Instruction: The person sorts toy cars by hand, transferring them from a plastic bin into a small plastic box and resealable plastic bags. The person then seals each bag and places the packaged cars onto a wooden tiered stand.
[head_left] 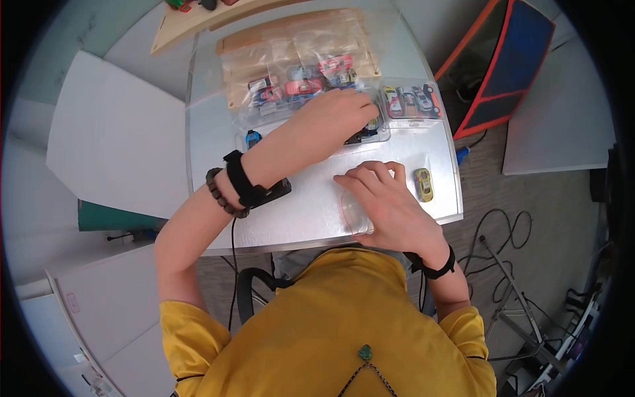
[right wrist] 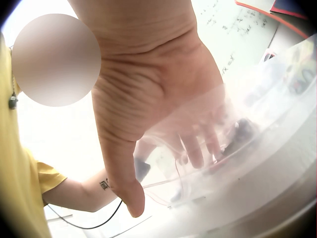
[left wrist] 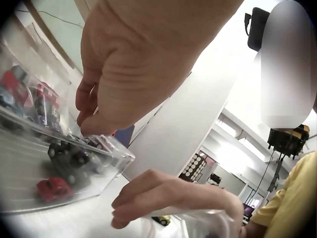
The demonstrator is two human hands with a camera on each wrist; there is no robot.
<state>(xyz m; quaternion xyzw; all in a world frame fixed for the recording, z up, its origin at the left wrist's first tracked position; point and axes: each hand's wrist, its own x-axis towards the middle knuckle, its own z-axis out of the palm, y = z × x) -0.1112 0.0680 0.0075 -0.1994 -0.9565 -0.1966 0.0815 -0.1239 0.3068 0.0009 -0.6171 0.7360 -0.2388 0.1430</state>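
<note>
In the head view my left hand (head_left: 334,122) is over a clear box of toy cars, its fingertips hidden. The left wrist view shows this hand (left wrist: 133,74) with fingers bent down at the rim of the clear box (left wrist: 111,168); whether they grip a car cannot be told. A red car (left wrist: 55,189) lies low inside. My right hand (head_left: 397,212) is at a clear plastic bag (head_left: 354,213), fingers spread from the thumb. In the right wrist view, clear film (right wrist: 208,114) covers this hand's (right wrist: 153,94) fingers, while its thumb is outside.
A yellow car (head_left: 424,185) lies right of my right hand. Another clear box of cars (head_left: 413,121) stands at the back right. Bagged cars (head_left: 303,87) lie behind my left hand, and a blue car (head_left: 253,139) beside my left forearm. The metal table's front edge (head_left: 297,246) is near my body.
</note>
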